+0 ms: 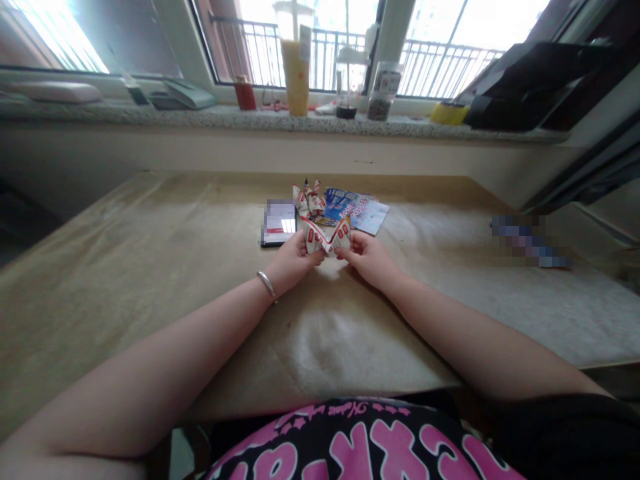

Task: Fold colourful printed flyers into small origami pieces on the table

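Between my two hands is a folded paper piece (pixel 327 238), white with red and some orange print, its two sides rising in a V shape. My left hand (pixel 303 253), with a silver bangle on the wrist, pinches its left side. On the right side, the thumb and fingers of my right hand (pixel 363 252) grip it. Just beyond lie several folded paper pieces (pixel 311 200) with similar print, bunched together. Blue printed leaflets (pixel 357 207) are beside them, and a phone (pixel 279 223) with its screen lit lies left of my left hand.
The table (pixel 150 287) has a wrinkled tan cover. A blurred bluish item (pixel 530 243) lies at its right. On the windowsill (pixel 250 120) stand a tall yellow cup (pixel 296 77), a red container (pixel 245 93), jars (pixel 383 93) and a black bag (pixel 525 87).
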Action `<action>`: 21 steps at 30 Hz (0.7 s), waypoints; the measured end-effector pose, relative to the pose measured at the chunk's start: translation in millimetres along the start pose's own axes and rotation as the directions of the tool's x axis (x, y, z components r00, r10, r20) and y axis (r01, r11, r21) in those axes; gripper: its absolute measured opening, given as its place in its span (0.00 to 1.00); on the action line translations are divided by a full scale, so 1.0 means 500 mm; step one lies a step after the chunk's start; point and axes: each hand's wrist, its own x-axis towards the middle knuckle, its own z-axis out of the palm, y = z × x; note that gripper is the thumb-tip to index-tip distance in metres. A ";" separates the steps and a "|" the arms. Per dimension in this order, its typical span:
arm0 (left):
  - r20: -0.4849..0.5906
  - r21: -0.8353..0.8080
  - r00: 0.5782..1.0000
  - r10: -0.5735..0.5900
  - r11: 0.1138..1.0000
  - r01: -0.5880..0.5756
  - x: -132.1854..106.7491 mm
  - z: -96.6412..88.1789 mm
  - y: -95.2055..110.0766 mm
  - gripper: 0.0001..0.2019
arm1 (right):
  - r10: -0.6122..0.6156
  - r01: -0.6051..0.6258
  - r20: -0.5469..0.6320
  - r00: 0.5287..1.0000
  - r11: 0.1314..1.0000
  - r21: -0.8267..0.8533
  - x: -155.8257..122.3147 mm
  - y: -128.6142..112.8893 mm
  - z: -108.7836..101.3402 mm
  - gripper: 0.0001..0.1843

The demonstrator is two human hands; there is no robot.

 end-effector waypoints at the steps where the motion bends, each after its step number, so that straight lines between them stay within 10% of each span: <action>1: 0.008 0.006 1.000 -0.010 1.000 0.010 0.000 0.001 -0.001 0.17 | -0.007 0.007 0.000 1.000 1.000 -0.019 0.001 0.003 0.000 0.13; 21: 0.053 0.137 0.992 0.117 0.983 -0.124 0.001 0.003 -0.010 0.17 | -0.024 0.029 0.062 0.998 0.996 -0.081 0.001 0.008 0.016 0.15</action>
